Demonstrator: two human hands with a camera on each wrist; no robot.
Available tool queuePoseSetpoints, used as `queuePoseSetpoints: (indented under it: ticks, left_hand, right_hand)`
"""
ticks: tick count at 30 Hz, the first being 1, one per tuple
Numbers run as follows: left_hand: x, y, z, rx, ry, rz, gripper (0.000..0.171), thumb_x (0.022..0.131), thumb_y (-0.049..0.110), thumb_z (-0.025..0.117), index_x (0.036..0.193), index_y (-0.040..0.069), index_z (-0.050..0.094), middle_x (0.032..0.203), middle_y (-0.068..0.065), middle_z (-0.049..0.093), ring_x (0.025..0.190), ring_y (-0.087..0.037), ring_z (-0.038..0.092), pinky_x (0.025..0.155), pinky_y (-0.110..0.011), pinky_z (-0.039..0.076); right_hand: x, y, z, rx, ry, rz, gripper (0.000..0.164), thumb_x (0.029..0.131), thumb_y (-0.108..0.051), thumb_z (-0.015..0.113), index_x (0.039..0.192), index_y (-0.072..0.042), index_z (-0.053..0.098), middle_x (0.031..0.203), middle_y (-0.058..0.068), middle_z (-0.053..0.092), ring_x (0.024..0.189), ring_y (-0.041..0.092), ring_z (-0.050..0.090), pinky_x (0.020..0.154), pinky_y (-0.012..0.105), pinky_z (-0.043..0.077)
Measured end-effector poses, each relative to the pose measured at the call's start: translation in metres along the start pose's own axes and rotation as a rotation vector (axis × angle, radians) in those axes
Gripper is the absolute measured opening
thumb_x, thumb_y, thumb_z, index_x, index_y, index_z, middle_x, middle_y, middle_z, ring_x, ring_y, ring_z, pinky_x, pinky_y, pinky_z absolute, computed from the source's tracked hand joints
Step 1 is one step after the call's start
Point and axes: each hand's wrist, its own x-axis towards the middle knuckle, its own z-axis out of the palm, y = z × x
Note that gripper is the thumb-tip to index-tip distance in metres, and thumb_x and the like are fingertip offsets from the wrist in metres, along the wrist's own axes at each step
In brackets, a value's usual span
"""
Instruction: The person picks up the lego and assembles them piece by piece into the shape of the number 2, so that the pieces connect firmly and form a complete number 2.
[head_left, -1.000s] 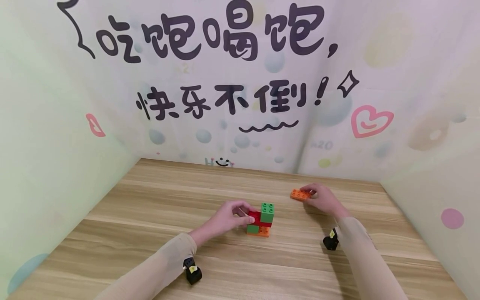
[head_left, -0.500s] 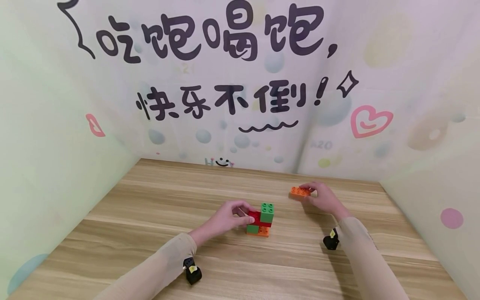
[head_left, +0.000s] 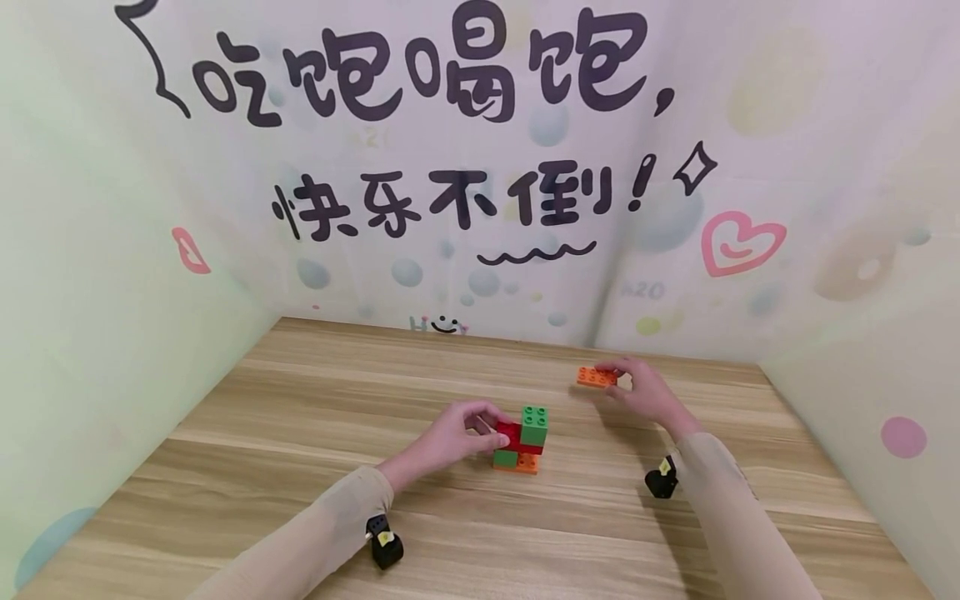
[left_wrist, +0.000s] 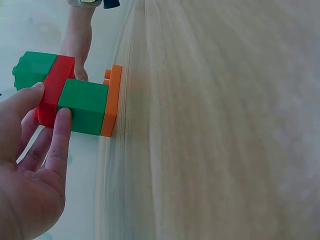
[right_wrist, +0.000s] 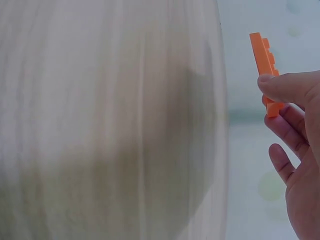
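Near the middle of the table stands a small stack of toy building bricks. An orange plate point(head_left: 528, 464) is its base, with a green brick point(left_wrist: 84, 106) on it. Above these lies a red brick point(left_wrist: 55, 95), and another green brick point(head_left: 534, 427) sits on its right part. My left hand point(head_left: 453, 435) grips the red brick from the left, thumb on the near side; a fingertip touches the lower green brick. Farther back and right, my right hand point(head_left: 645, 392) pinches one end of a flat orange building brick point(right_wrist: 262, 56), held off the table, studs up.
A wooden table point(head_left: 285, 433) spreads around the stack. Patterned cloth walls point(head_left: 525, 308) enclose its back and both sides. A black wrist device point(head_left: 386, 543) hangs at the left wrist and another black device point(head_left: 662, 479) at the right.
My right hand has lifted the flat orange brick a little, slightly up and leftward in the head view. My left hand and the stack have stayed in place.
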Motion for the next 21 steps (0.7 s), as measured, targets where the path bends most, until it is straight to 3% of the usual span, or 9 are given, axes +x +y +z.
queuePoseSetpoints:
  ticks: [21]
  left_hand:
    - [0.002,-0.006,-0.001,0.026,-0.02,0.038,0.03,0.085,0.014,0.078,0.114,0.012,0.07,0.11,-0.011,0.071,0.085,-0.013,0.064,0.069,-0.023,0.052]
  right_hand:
    - [0.008,-0.042,-0.019,-0.028,0.09,-0.117,0.037,0.088,-0.009,0.074,0.124,-0.009,0.067,0.116,0.012,0.067,0.104,0.029,0.06,0.084,0.05,0.048]
